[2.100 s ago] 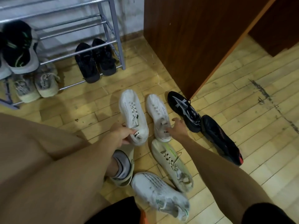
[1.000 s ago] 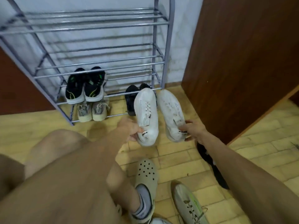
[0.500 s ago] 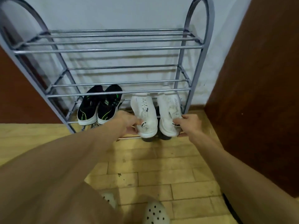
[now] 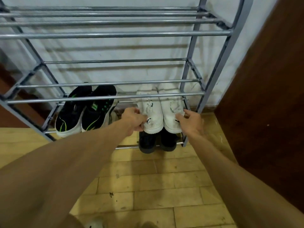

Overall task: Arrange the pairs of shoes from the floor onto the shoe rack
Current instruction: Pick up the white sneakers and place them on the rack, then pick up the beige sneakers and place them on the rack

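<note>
In the head view, a grey metal shoe rack [image 4: 115, 34] stands against a white wall [image 4: 115, 48], with a brown wooden cabinet [image 4: 263, 96] at its right side. A pair of white shoes lies on the second shelf from below, at the right end, toes to the wall and heels to the person. The left hand [image 4: 133, 119] has its grip curled on the heel of the left white shoe [image 4: 153, 122], pinching it at the tab. The right hand [image 4: 190, 122] pinches the heel of the right white shoe [image 4: 171, 112] between thumb and fingers. The two shoes touch each other. On the same shelf, at the left, sit black shoes with green marks [image 4: 85, 111]. Directly under the white pair, on the lowest shelf, is a dark black pair [image 4: 148, 142]. Both forearms reach over the yellow wooden floor [image 4: 164, 186]
</note>
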The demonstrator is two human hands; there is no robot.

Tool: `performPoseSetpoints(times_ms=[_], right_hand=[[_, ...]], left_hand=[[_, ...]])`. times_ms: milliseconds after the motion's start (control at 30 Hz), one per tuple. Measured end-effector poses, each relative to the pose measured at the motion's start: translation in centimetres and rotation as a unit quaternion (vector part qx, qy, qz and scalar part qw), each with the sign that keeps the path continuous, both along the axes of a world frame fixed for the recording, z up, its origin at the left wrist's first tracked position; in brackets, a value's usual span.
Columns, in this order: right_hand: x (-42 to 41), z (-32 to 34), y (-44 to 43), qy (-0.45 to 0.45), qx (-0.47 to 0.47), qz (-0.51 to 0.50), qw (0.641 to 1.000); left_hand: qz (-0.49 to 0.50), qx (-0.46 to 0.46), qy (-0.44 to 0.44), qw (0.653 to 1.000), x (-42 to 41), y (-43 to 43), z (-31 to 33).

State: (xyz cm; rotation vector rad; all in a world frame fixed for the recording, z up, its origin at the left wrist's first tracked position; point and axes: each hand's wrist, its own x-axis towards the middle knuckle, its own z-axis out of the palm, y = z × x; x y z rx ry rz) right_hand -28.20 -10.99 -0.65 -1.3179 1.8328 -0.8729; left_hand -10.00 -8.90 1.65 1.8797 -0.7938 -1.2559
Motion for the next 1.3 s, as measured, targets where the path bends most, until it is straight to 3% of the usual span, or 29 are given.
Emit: performPoseSetpoints(times_ms=[233, 400, 633, 833, 933, 1033, 1233, 1300], right_hand=[[-0.9, -0.7, 0.3, -0.042, 0.080, 0.058, 0.994], [-2.0, 0.5, 4.0, -0.050, 0.080, 0.072, 0.993], [-6.1, 2.1, 14.7, -0.045, 0.140, 0.059, 0.987], [-12.7, 4.2, 26.5, -0.039, 0.192, 0.049, 0.979], [-16.4, 3.7, 32.3, -0.030, 0.209, 0.034, 0.977], [-20.0, 1.8, 37.8, -0.034, 0.232, 0.012, 0.972], [-23.8, -3.9, 47.2, -0.004, 0.319, -0.013, 0.948], [-23.9, -5.5, 49.1, 0.016, 0.352, 0.005, 0.936]], left_hand=[[-0.066, 0.037, -0.048, 0.996, -0.4, 0.9, 0.3], [-0.073, 0.018, -0.074, 0.994, -2.7, 4.8, 2.8], [-0.189, 0.005, -0.053, 0.980, -9.6, 16.6, 6.4], [-0.214, 0.014, -0.006, 0.977, -16.3, 27.7, 5.4], [-0.313, 0.013, -0.021, 0.950, -18.6, 31.8, 3.9], [-0.430, 0.045, -0.063, 0.899, -19.5, 35.2, 1.5], [-0.557, 0.087, -0.152, 0.812, -19.2, 39.3, -2.3], [-0.564, 0.078, -0.161, 0.806, -19.5, 39.4, -2.2]])
